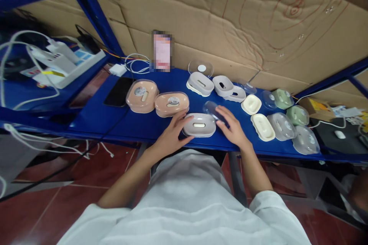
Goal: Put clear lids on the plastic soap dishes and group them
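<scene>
A grey oval soap box base (199, 125) lies on the blue shelf (143, 124) right in front of me. My left hand (172, 132) rests against its left end, fingers curled round the rim. My right hand (231, 124) is just to its right, fingers closed on a clear plastic lid (211, 109) tilted above the box's far right corner. Two closed peach soap boxes (156, 99) sit to the left.
More soap box parts lie about: grey ones (211, 84) at the back, cream trays (258, 116), green bases (290, 107) and clear lids (293, 132) to the right. A black phone (117, 91) lies at left; a power strip (61, 63) with cables further left. Cardboard lines the back.
</scene>
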The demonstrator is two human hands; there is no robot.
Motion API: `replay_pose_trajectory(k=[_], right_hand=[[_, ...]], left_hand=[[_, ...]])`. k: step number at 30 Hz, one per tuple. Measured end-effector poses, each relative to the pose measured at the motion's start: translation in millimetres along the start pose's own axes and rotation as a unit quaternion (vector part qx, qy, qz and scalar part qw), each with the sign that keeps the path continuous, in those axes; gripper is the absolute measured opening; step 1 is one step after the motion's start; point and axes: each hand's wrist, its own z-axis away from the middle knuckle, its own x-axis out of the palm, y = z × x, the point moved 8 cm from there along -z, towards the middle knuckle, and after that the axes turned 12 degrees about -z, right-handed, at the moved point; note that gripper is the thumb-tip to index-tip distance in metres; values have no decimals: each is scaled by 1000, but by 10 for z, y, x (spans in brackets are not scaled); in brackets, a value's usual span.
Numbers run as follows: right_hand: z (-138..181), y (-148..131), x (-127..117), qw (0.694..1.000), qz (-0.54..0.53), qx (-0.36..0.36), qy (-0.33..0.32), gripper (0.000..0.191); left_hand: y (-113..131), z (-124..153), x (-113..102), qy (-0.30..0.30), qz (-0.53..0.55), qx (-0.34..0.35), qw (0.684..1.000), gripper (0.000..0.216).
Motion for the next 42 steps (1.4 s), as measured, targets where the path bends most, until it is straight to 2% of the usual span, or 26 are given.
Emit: replay_pose_trajectory(k=[3,6,14,22,25,28,31,33,36,38,40,42], right_hand=[[66,-377,311,991,5,-81,-104,48],[96,-563,509,980,66,-134,-132,49],[179,-489,652,963,151,-177,-132,56],[201,-459,713,968,133,-166,-131,56],[180,-456,645,975,68,-164,-131,54],[9,-296,374,989,24,-124,-75,55],[-294,46,-5,993,106,-42,18,55],[-501,276,-166,982,184,3,37,58],[-709,511,-214,965,258,39,8,64],[-712,542,-186,960,276,47,-10,55],[-586,461,-154,961,271,47,-15,43],[-360,293,-120,971,234,37,-20,36]], left_hand=[[-58,-4,14,-4,15,-10,1000,86],[-100,2,60,-26,29,-8,999,82],[-135,17,66,-20,34,-6,999,66],[-116,38,73,-6,13,-11,1000,59],[-69,69,28,-3,-14,-6,1000,60],[-92,131,-106,21,-81,-19,996,59],[-193,167,-299,76,-178,-54,980,57],[-255,142,-387,107,-234,-79,963,58],[-294,58,-427,140,-296,-116,938,59],[-249,15,-406,159,-313,-115,929,55],[-139,-3,-338,164,-300,-72,937,51],[-2,-1,-222,135,-265,-6,955,51]])
